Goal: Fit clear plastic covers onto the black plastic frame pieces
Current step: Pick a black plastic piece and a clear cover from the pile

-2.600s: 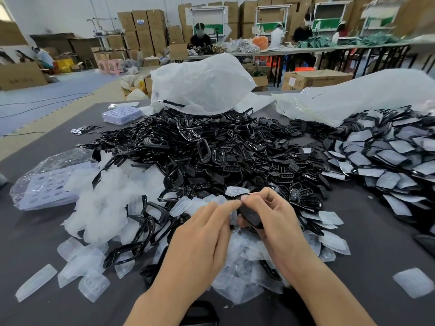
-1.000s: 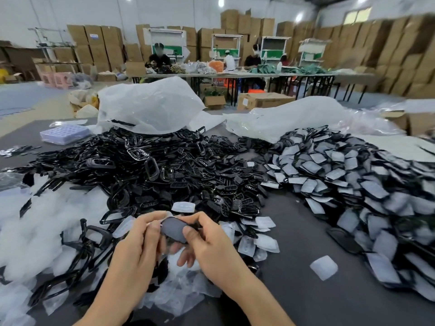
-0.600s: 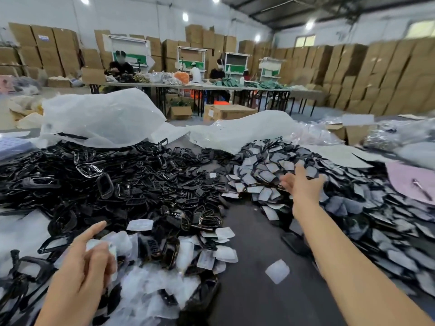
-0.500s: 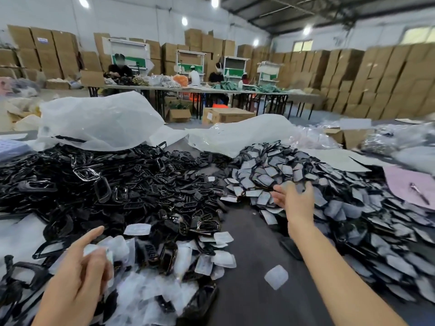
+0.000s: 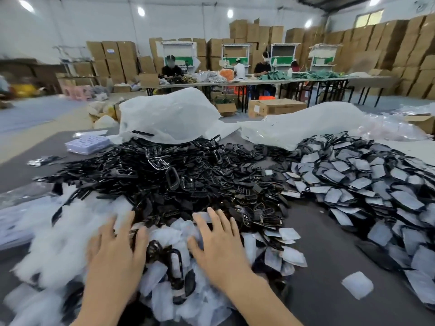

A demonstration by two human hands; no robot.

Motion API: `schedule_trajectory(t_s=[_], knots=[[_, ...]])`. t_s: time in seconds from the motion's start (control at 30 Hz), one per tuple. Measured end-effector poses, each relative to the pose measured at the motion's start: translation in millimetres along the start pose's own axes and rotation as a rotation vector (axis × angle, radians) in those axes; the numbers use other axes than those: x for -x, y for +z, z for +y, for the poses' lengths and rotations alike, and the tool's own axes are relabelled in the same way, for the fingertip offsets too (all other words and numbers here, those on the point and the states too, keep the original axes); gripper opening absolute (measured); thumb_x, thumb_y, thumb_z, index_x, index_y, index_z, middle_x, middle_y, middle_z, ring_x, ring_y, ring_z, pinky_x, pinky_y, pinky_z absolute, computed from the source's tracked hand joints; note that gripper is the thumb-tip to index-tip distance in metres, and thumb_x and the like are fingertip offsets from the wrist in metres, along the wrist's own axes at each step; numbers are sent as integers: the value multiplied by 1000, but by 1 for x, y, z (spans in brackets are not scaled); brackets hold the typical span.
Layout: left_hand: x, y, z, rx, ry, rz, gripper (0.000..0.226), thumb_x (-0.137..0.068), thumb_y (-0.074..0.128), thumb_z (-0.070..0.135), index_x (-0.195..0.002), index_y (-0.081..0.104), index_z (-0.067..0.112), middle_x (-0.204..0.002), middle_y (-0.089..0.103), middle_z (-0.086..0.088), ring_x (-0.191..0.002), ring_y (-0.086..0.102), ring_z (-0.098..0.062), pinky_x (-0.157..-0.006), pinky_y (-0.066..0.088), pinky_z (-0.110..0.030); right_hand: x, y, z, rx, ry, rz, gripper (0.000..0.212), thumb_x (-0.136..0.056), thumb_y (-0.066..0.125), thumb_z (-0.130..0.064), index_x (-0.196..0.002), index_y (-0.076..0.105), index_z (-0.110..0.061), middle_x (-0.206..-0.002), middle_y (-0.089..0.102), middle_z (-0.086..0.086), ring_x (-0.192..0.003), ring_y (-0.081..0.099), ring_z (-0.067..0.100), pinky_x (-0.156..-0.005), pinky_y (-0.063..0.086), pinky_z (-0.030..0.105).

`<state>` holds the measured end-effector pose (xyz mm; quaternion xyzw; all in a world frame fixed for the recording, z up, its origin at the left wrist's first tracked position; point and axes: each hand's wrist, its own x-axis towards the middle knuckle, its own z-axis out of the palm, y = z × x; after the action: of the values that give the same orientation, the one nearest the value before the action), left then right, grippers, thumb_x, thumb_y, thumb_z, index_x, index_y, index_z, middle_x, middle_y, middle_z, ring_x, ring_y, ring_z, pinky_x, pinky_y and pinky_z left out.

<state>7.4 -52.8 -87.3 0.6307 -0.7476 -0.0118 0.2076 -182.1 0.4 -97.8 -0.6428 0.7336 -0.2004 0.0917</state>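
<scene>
Left hand (image 5: 117, 250), right hand (image 5: 216, 243): fingers straight, spread, grasping nothing, palms down over mixed heap at worktop (image 5: 329, 243) near edge. Covers (image 5: 171, 234) under and between hands, tangled with frames (image 5: 188, 180), which pile up behind toward centre.

Likely risks:
- covers cling in layers, so pick may lift two
- raking may push pieces off near edge
- snagged frame may drag neighbours
- stray cover (image 5: 357, 284) at right easily overlooked

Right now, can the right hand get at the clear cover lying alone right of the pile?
Probably yes: the right hand is open over the pile, and only flat loose covers lie between it and the lone cover.
</scene>
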Motion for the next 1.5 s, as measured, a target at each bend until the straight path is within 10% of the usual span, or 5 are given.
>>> schedule_trajectory(t_s=[0.2,0.6,0.83,1.03,1.5], knots=[[2,-4,2,-65,42,17,33,-98,49,48,-125,63,35,-124,63,9,-120,52,-22,-103,34,-38,-2,8,6,9,-55,208,38,-104,37,-49,-139,48,-38,-141,45,-12,-132,36,11,-114,24,27],[0,-7,-3,205,70,214,23,-96,55,34,-114,64,23,-105,66,4,-98,58,-21,-90,41,-38,5,0,3,-77,-34,206,51,-98,25,-62,-133,53,-37,-117,57,-19,-110,42,4,-103,37,27],[14,-22,22,767,218,51,15,-92,54,43,-104,59,51,-102,65,32,-97,59,10,-78,40,-3,10,-7,-5,-621,-124,254,65,-90,33,-83,-149,28,-56,-146,39,-33,-135,35,-11,-107,36,19],[18,-17,31,815,278,-50,21,-93,55,40,-111,60,52,-105,63,33,-101,60,7,-81,40,-3,10,-23,-9,-1091,-154,154,16,-96,59,-45,-104,71,-40,-84,76,2,-79,71,9,-75,54,19],[12,-4,19,840,135,-56,19,-96,58,34,-100,66,51,-72,68,7,-69,68,-7,-67,52,-19,6,-19,1,-1100,67,247,18,-100,64,-21,-93,69,-38,-82,73,-8,-71,69,4,-70,52,14]])
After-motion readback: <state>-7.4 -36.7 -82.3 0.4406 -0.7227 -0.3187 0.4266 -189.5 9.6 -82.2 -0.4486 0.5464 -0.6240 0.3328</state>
